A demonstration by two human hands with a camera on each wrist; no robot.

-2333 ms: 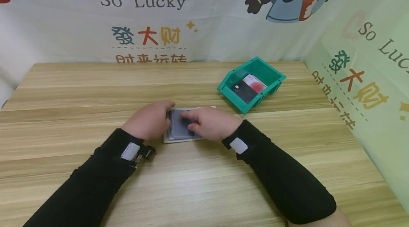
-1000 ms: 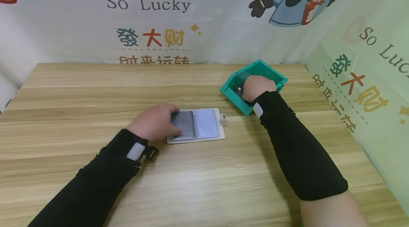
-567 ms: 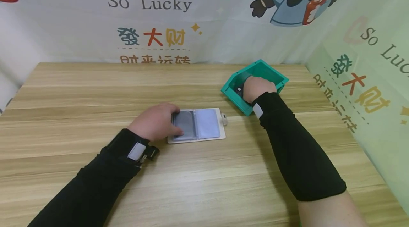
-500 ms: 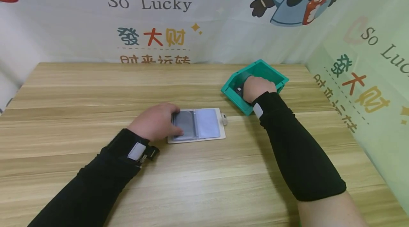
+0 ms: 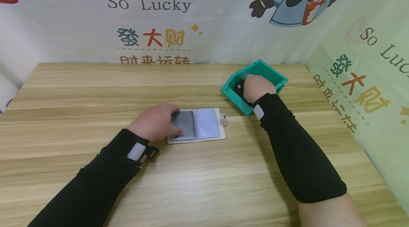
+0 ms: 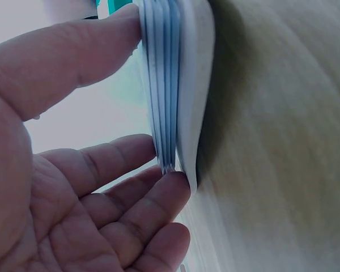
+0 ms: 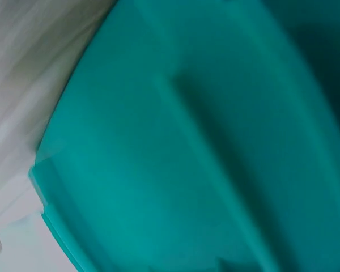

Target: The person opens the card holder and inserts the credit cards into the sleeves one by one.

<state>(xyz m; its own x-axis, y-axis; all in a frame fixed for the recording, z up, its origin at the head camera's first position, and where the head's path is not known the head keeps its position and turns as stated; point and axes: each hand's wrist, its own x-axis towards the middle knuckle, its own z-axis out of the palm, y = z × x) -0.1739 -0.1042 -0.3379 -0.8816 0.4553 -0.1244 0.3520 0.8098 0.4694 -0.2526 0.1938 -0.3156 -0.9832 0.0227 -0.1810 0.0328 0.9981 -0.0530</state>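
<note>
An opened card holder (image 5: 207, 123) with a white cover and clear plastic sleeves lies on the table. My left hand (image 5: 154, 122) holds its left side, the thumb on the sleeves and the other fingertips along their edge. In the left wrist view the stacked sleeves (image 6: 163, 85) rise beside the cover (image 6: 196, 85), between thumb and fingers. My right hand (image 5: 258, 88) reaches down into a green plastic bin (image 5: 271, 74), its fingers hidden. A black card (image 5: 239, 88) shows beside that hand; I cannot tell if it is gripped. The right wrist view shows only the bin's wall (image 7: 130, 158) and background.
The wooden table (image 5: 179, 184) extends around the card holder and bin. A printed white cloth (image 5: 217, 42) hangs behind the table, and another greenish one (image 5: 377, 78) stands along the right side. A small snap tab (image 5: 224, 119) sticks out from the holder's right edge.
The right hand has gone from the card holder's sleeves into the green bin. Within the last half second the black card there has shifted slightly. The left hand has stayed at the holder.
</note>
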